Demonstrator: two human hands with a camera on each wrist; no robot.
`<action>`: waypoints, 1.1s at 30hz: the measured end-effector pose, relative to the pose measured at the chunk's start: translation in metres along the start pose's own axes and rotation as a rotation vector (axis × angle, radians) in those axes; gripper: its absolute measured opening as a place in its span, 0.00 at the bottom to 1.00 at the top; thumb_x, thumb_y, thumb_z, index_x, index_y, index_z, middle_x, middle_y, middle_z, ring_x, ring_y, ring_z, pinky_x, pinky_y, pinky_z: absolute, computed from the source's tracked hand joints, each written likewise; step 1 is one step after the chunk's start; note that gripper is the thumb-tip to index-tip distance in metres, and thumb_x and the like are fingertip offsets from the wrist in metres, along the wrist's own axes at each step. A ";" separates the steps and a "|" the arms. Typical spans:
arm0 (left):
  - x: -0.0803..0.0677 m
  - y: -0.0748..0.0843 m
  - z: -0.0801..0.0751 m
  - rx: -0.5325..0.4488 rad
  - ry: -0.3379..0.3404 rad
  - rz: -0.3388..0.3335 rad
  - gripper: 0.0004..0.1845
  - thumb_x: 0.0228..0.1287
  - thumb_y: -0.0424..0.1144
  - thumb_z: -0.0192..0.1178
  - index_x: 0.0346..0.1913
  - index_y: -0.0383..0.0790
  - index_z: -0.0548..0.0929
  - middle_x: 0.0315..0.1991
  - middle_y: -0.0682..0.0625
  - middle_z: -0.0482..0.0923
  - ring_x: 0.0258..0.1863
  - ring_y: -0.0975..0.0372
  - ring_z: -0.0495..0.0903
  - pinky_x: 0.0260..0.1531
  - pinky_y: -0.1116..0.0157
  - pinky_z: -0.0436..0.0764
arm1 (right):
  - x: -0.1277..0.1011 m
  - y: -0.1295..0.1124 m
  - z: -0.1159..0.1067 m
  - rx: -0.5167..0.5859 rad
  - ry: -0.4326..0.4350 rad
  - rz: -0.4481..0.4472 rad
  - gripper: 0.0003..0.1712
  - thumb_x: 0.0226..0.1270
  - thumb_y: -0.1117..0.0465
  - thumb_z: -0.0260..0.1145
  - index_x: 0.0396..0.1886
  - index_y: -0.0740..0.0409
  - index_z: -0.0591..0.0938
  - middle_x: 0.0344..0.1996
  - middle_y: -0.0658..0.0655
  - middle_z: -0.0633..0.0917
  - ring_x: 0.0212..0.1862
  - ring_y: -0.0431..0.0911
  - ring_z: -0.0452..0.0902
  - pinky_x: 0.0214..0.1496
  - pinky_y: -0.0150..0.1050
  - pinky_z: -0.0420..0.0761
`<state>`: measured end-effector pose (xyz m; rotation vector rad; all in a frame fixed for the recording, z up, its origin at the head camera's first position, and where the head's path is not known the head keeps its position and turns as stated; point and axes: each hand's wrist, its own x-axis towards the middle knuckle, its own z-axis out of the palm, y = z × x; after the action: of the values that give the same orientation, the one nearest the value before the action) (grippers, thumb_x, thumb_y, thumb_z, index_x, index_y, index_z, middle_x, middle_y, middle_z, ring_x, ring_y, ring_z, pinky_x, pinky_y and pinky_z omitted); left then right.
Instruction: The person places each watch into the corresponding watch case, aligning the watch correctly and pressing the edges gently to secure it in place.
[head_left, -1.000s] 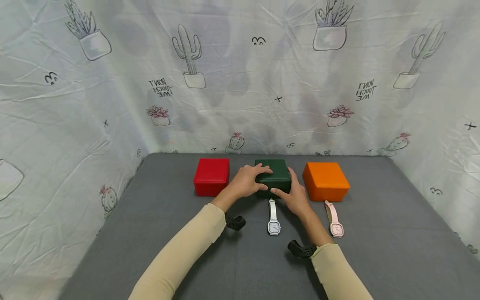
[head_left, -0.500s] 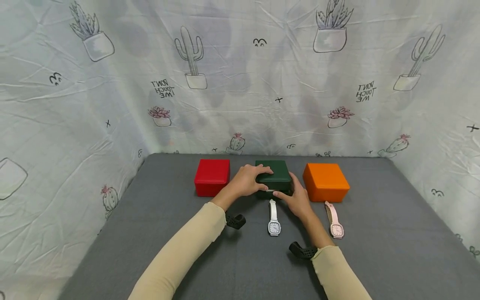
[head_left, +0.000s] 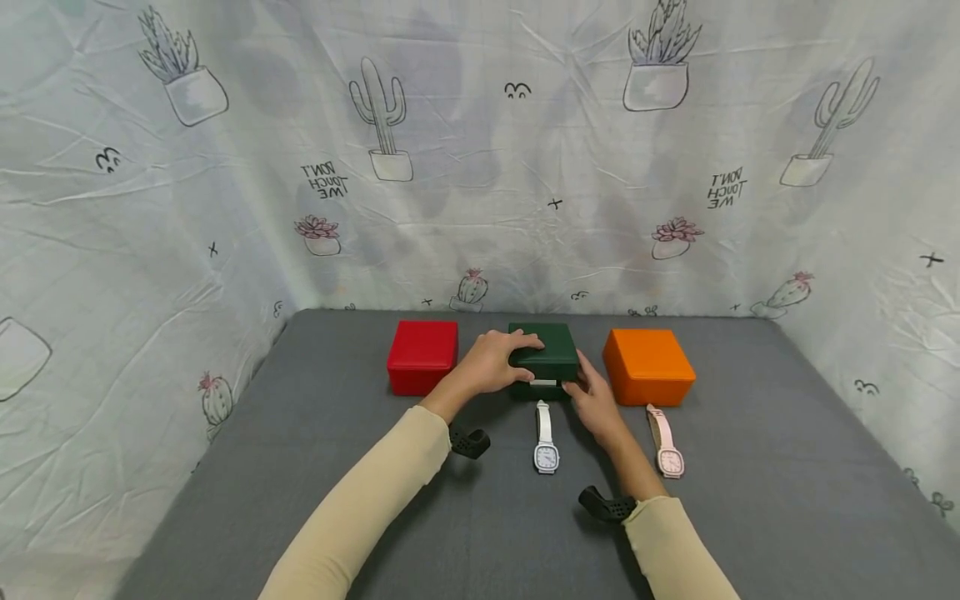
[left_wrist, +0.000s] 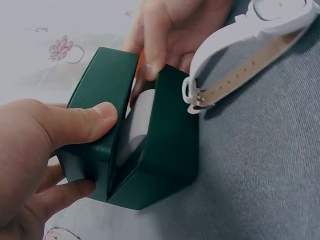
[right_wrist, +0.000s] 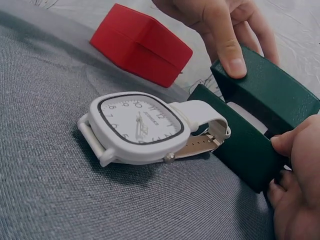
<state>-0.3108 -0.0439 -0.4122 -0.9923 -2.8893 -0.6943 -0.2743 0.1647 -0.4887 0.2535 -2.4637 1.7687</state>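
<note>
Apparently the box-opening step | green box (head_left: 558, 352) ajar | left hand (head_left: 489, 362) pinches lid (left_wrist: 98, 82), right hand (head_left: 597, 407) grips base (left_wrist: 172, 137) | next likely calls for raising lid, base steady

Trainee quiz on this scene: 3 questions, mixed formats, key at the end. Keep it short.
1. Multiple choice. The lid of the dark green rectangular box is:
A) fully shut
B) partly raised
C) off and lying apart

2. True or false. The white watch with the rounded-square face lies outside that box, on the grey woven cloth.

3. Short answer. Which hand has its thumb on the lid?

Key:
1. B
2. True
3. The left hand
</note>
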 end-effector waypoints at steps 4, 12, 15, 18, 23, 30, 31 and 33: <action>0.000 0.000 -0.002 -0.025 0.002 0.023 0.29 0.60 0.45 0.67 0.65 0.56 0.74 0.69 0.53 0.70 0.70 0.54 0.66 0.67 0.44 0.65 | -0.001 0.001 -0.001 -0.002 -0.016 -0.004 0.37 0.73 0.68 0.54 0.77 0.55 0.52 0.70 0.66 0.67 0.69 0.60 0.66 0.69 0.57 0.66; -0.002 -0.005 0.004 -0.151 0.105 0.053 0.27 0.62 0.43 0.65 0.65 0.55 0.75 0.68 0.52 0.70 0.71 0.54 0.65 0.68 0.44 0.64 | -0.003 0.005 -0.003 0.001 -0.040 -0.035 0.39 0.74 0.65 0.54 0.78 0.53 0.48 0.73 0.66 0.62 0.72 0.60 0.61 0.71 0.58 0.63; -0.003 -0.006 0.007 -0.210 0.163 0.055 0.26 0.62 0.44 0.65 0.64 0.54 0.76 0.67 0.53 0.72 0.71 0.55 0.66 0.68 0.46 0.65 | -0.004 0.004 -0.003 0.006 -0.041 -0.041 0.39 0.74 0.66 0.54 0.78 0.53 0.48 0.73 0.65 0.60 0.73 0.59 0.58 0.72 0.58 0.61; -0.002 -0.007 0.008 -0.259 0.249 0.065 0.24 0.63 0.44 0.64 0.63 0.53 0.78 0.65 0.53 0.75 0.68 0.57 0.70 0.66 0.51 0.70 | -0.005 0.001 -0.001 0.021 -0.037 -0.037 0.39 0.73 0.67 0.54 0.78 0.53 0.49 0.75 0.63 0.59 0.75 0.57 0.54 0.75 0.56 0.57; 0.002 -0.005 0.008 -0.272 0.338 0.087 0.22 0.65 0.42 0.63 0.62 0.51 0.78 0.63 0.52 0.76 0.65 0.59 0.74 0.64 0.55 0.73 | -0.007 -0.004 0.000 0.034 -0.046 -0.030 0.38 0.75 0.66 0.52 0.78 0.56 0.48 0.76 0.60 0.54 0.78 0.55 0.48 0.77 0.56 0.52; 0.007 -0.006 0.005 -0.236 0.364 0.083 0.24 0.65 0.42 0.63 0.64 0.54 0.77 0.64 0.52 0.76 0.65 0.58 0.74 0.63 0.56 0.74 | -0.002 0.005 0.000 0.032 -0.035 -0.046 0.35 0.74 0.67 0.53 0.77 0.59 0.51 0.76 0.59 0.55 0.77 0.55 0.49 0.77 0.54 0.52; 0.009 -0.006 0.004 -0.238 0.374 0.079 0.24 0.65 0.42 0.63 0.64 0.54 0.77 0.64 0.51 0.76 0.64 0.58 0.74 0.61 0.56 0.76 | -0.002 0.006 0.000 0.034 -0.033 -0.052 0.35 0.74 0.67 0.53 0.76 0.59 0.53 0.76 0.59 0.56 0.77 0.55 0.49 0.76 0.54 0.53; 0.012 -0.007 0.003 -0.234 0.396 0.069 0.23 0.66 0.42 0.62 0.64 0.54 0.77 0.63 0.51 0.76 0.63 0.58 0.75 0.58 0.58 0.79 | -0.003 0.007 0.001 0.041 -0.031 -0.057 0.34 0.74 0.68 0.53 0.76 0.58 0.55 0.76 0.59 0.57 0.77 0.55 0.50 0.76 0.54 0.53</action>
<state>-0.3240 -0.0408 -0.4161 -0.8494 -2.4622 -1.1008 -0.2731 0.1661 -0.4957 0.3529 -2.4174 1.8074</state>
